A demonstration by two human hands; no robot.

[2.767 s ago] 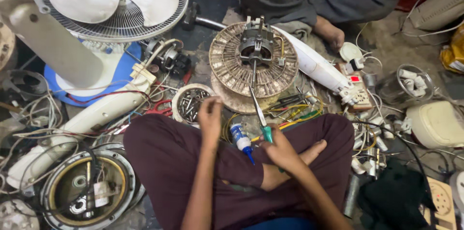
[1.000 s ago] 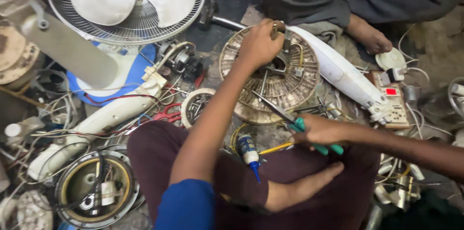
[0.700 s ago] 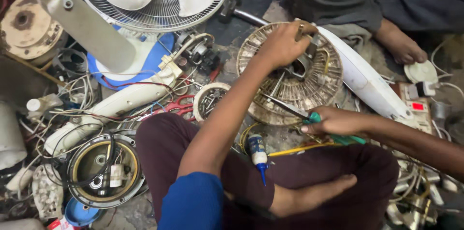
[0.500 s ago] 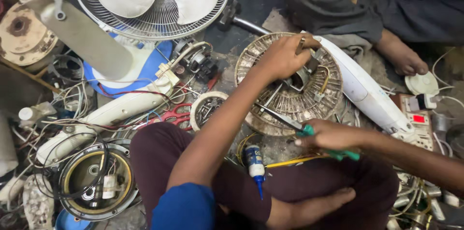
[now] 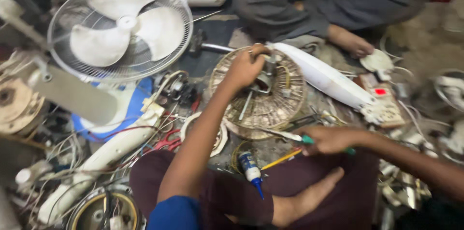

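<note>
Gripping: right hand [image 5: 328,139] closed around green-handled screwdriver [image 5: 309,139]; left hand [image 5: 246,68] grasps metal hub of round tan fan motor disc [image 5: 263,94], floor, just beyond crossed legs.

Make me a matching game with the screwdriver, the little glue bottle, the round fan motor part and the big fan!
Things:
1. screwdriver
2. small bottle
3. round grille
4. white fan

Places:
A. under the left hand
B. top left, behind a wire guard
C. in the right hand
D. lying on the lap, blue tip down

Pairs: 1-C, 2-D, 3-A, 4-B
</note>
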